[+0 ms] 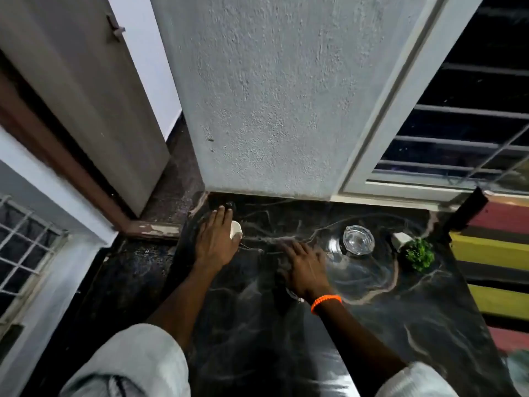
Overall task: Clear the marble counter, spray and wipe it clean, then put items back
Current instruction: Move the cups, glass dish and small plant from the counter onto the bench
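Note:
The black marble counter (372, 325) with pale veins fills the lower middle. My left hand (216, 239) lies palm down near its far left corner, fingers straight. A small white pot (236, 229) peeks out at its thumb side, and the thumb is hidden. My right hand (305, 270) is blurred, with fingers spread just over the counter's middle and an orange bracelet (326, 302) on the wrist. A pale object (292, 293) shows partly under that wrist. To the right stand a clear glass bowl (358, 239) and a white pot with a green plant (415, 250).
A rough grey wall (272, 96) rises behind the counter. A barred window (472, 124) is at the back right and a door (86, 110) at the left. A striped red, yellow and black cloth (498, 253) borders the counter's right edge. Dark floor lies to the left.

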